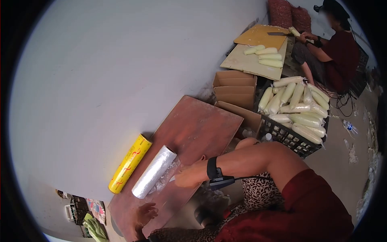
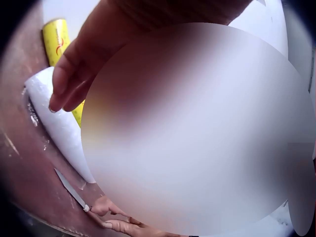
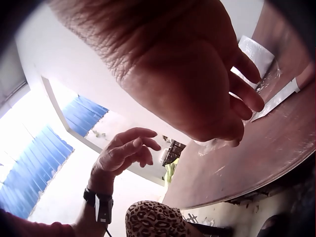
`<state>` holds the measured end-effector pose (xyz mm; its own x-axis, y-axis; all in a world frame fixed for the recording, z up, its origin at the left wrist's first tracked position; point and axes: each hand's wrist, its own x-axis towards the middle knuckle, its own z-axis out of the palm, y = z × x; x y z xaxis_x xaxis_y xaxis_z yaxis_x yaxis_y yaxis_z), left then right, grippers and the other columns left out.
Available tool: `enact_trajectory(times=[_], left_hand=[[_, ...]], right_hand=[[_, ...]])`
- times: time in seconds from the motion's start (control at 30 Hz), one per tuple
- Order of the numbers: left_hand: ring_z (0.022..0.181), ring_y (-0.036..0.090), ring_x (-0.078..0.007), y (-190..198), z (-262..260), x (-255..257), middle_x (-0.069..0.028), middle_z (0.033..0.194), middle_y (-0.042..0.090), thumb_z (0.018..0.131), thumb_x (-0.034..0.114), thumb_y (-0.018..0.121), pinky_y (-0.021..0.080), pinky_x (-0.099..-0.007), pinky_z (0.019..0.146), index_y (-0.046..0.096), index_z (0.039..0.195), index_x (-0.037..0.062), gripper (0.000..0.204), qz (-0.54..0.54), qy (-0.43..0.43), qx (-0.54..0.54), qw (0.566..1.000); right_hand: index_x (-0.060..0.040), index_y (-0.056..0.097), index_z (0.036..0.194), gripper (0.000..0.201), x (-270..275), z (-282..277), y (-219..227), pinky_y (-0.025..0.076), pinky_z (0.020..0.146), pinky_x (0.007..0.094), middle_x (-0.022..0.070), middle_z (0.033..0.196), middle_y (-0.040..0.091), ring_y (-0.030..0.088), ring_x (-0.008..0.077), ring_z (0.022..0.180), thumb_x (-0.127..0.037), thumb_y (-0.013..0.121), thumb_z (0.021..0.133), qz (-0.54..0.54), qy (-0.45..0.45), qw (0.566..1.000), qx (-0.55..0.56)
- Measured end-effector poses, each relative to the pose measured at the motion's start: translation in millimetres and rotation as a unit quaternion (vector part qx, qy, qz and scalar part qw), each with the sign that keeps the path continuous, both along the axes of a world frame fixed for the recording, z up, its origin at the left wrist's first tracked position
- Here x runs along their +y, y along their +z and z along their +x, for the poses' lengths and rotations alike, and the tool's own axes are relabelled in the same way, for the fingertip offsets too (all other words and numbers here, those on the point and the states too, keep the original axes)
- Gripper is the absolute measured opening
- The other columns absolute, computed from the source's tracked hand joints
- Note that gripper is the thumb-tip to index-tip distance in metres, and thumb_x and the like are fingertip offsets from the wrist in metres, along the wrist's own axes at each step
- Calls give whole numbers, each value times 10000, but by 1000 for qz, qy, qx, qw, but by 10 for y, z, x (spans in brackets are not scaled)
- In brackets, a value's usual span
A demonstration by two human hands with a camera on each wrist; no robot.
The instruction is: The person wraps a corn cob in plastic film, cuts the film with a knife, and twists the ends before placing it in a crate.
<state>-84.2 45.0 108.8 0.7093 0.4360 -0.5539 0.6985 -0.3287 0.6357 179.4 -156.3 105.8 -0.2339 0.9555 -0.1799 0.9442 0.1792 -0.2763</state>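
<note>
My right hand (image 1: 190, 175) is over the red-brown board, its fingers loosely bent, with no object between them in the right wrist view (image 3: 197, 84). A knife (image 3: 277, 102) lies just beyond its fingertips; in the head view the hand covers most of it. My left hand (image 1: 144, 215) hovers near the board's close end, fingers apart and holding nothing. Between the hands and the wall lies a shiny roll of cling film (image 1: 154, 172), with crumpled clear film (image 1: 166, 177) along its side. Beyond it is a yellow wrapped roll (image 1: 130, 163). A large blurred oval hides much of the left wrist view.
A black crate (image 1: 288, 139) full of pale film-wrapped vegetables (image 1: 298, 94) stands to the right. Cardboard boxes (image 1: 235, 89) adjoin the board's (image 1: 201, 117) far end. Another person (image 1: 336, 60) sits at the back by a yellow cutting board (image 1: 258, 36). A wall rises along the left.
</note>
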Motion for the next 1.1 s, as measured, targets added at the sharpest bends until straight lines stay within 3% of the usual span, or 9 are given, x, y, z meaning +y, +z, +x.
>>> enact_trajectory(times=[0.13,0.23,0.37,0.47,0.5,0.6,0.77,1.0,1.1], left_hand=[[777,675,-220,-65,-271,30,-143,946,676,902,254,624,525,-299,650,551,1197,-12,404,-125,59,-42,989],[928,667,-257,51,-383,-172,-188,1030,667,879,233,654,533,-354,804,556,1176,-57,427,-201,149,-68,966],[931,662,-266,-174,-621,-164,-195,1036,666,866,253,673,533,-361,824,555,1174,-59,454,-195,144,3,970],[920,657,-252,102,-575,-370,-172,1016,673,837,227,703,516,-344,830,558,1171,-54,461,-136,135,35,981],[1027,582,-226,365,-550,-598,-158,1140,619,896,400,625,453,-334,900,518,1268,-3,559,-84,33,45,995],[980,590,-212,842,-492,-1183,-140,1091,627,906,342,612,478,-320,854,532,1232,-25,498,-6,26,-30,999],[950,585,-188,874,-488,-1278,-115,1034,635,848,365,666,463,-295,820,571,1160,-44,523,-21,83,-54,995],[982,580,-195,673,-436,-894,-127,1081,628,861,296,683,458,-303,860,553,1198,-51,500,-96,36,-28,994],[1055,570,-206,536,-404,-585,-141,1152,616,865,259,692,449,-323,924,520,1259,-34,520,-103,15,-12,994]], right_hand=[[51,674,784,226,-90,154,-137,506,579,465,227,843,665,668,372,768,7,637,565,38,-50,997,38],[52,675,767,228,-123,219,-274,503,566,470,229,815,664,668,372,743,2,640,548,96,-62,991,70],[68,659,885,234,-252,261,46,526,695,491,244,946,649,633,393,916,46,567,671,20,-46,996,69],[54,669,882,239,-347,231,216,527,695,484,243,915,653,643,392,872,44,567,665,5,-56,995,83],[54,669,871,234,-352,225,226,528,690,482,242,898,654,645,394,852,43,567,661,13,-57,995,81],[54,670,844,221,-365,205,187,526,673,480,237,851,656,651,392,804,40,567,649,35,-77,992,95],[53,670,839,214,-235,208,41,513,652,467,220,839,660,660,355,818,18,571,652,29,-69,993,88],[24,701,831,225,-149,296,120,505,587,465,208,855,678,657,356,759,-95,649,648,67,-54,994,74],[13,679,812,177,-293,439,401,498,647,480,210,851,666,645,378,790,-105,644,684,74,-38,993,88]])
